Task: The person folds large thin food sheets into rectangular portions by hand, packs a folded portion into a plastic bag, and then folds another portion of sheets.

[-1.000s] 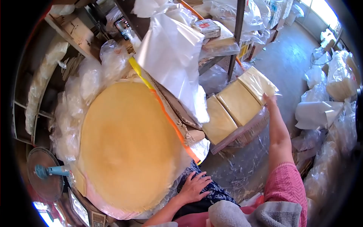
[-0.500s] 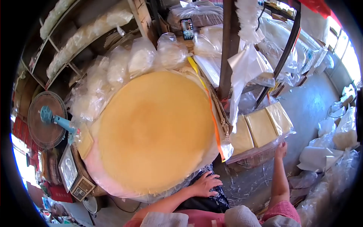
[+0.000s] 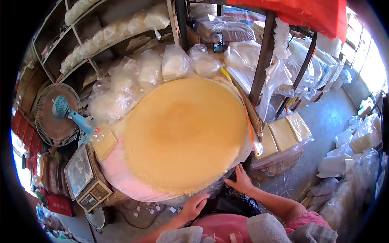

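A large round stack of thin yellow sheets (image 3: 186, 133) fills the middle of the view, lying on pink and clear plastic. Just below its lower edge is my left hand (image 3: 195, 206), fingers curled together; whether anything is in them is hidden. My right hand (image 3: 242, 181) rests by the lower right edge of the stack, over the dark patterned cloth on my lap, its fingers apart and holding nothing. Farther right, square yellow stacks (image 3: 282, 133) in clear plastic sit side by side on a bundle.
A fan (image 3: 58, 113) and a scale (image 3: 87, 174) stand at the left. Plastic bags (image 3: 176, 62) line the stack's far side. A dark post (image 3: 263, 56) rises behind it at the right. Wrapped bundles (image 3: 366, 133) lie along the right side.
My right hand has come back from the square stacks to my lap. My left hand has left my lap, moved left and curled its fingers. The view has turned left.
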`<move>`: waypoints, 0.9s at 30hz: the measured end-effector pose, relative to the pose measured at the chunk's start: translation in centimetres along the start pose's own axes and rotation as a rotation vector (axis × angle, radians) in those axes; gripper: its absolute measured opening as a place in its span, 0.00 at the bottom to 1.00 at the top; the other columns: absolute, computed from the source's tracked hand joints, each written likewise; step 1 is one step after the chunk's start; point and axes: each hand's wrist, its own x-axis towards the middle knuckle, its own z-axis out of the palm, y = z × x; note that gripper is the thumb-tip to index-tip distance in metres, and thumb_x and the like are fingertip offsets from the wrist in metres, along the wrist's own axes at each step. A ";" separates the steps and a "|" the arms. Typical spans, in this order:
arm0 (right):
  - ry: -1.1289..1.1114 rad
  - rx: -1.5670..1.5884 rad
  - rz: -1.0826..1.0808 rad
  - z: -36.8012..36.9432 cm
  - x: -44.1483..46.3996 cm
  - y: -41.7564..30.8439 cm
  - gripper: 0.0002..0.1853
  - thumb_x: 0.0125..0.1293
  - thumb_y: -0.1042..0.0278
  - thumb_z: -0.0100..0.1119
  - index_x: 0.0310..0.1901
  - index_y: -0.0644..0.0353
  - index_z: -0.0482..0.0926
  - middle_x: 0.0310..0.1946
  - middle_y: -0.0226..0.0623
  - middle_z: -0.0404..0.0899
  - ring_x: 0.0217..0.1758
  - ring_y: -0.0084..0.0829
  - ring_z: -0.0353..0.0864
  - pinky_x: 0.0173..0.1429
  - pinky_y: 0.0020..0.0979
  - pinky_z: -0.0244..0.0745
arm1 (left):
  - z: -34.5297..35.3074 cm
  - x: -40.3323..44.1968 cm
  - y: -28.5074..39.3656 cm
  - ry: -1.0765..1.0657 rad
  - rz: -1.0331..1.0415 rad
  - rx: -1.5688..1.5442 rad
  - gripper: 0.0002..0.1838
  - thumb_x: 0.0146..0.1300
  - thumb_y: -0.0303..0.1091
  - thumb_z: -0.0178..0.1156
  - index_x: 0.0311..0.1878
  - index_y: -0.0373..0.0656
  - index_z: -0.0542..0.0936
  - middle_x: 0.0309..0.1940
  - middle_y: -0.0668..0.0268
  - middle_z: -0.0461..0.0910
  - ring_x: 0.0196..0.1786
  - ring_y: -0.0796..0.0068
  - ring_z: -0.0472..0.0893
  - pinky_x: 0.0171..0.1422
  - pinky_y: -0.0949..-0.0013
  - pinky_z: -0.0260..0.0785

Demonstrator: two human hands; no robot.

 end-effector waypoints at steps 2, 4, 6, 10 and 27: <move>0.050 -0.176 0.057 1.8 -0.5 -0.9 0.53 0.52 0.44 0.67 0.67 0.74 0.50 0.68 0.65 0.51 0.72 0.57 0.53 0.73 0.43 0.54 | -0.4 -3.4 -2.9 0.059 0.149 0.195 0.16 0.63 0.27 0.56 0.55 0.40 0.76 0.53 0.55 0.77 0.59 0.56 0.75 0.63 0.61 0.67; 0.075 -0.237 0.091 2.6 -0.8 -1.5 0.54 0.51 0.44 0.66 0.68 0.75 0.48 0.68 0.63 0.51 0.72 0.57 0.50 0.74 0.45 0.50 | -0.5 -6.0 -7.4 0.024 0.302 0.344 0.20 0.56 0.24 0.57 0.54 0.40 0.76 0.56 0.59 0.75 0.63 0.58 0.72 0.65 0.57 0.65; 0.071 -0.257 0.083 2.6 -1.3 -1.4 0.54 0.51 0.44 0.66 0.68 0.75 0.48 0.69 0.63 0.51 0.72 0.57 0.51 0.74 0.44 0.51 | -0.1 -6.9 -7.7 0.009 0.352 0.431 0.21 0.54 0.24 0.57 0.54 0.42 0.76 0.59 0.60 0.74 0.65 0.59 0.70 0.66 0.56 0.64; 0.076 -0.318 0.079 2.5 -1.5 -1.7 0.54 0.51 0.43 0.65 0.68 0.75 0.49 0.69 0.63 0.50 0.73 0.57 0.50 0.73 0.44 0.51 | 0.5 -7.2 -9.8 0.013 0.380 0.424 0.21 0.54 0.25 0.57 0.54 0.44 0.76 0.61 0.62 0.72 0.67 0.58 0.67 0.69 0.53 0.59; 0.107 -0.258 0.064 2.5 -0.5 -0.7 0.53 0.51 0.46 0.66 0.67 0.75 0.51 0.68 0.64 0.52 0.70 0.59 0.54 0.71 0.46 0.55 | 0.1 -6.4 -8.7 0.101 0.373 0.455 0.19 0.52 0.24 0.54 0.50 0.44 0.77 0.58 0.60 0.74 0.64 0.56 0.70 0.68 0.51 0.60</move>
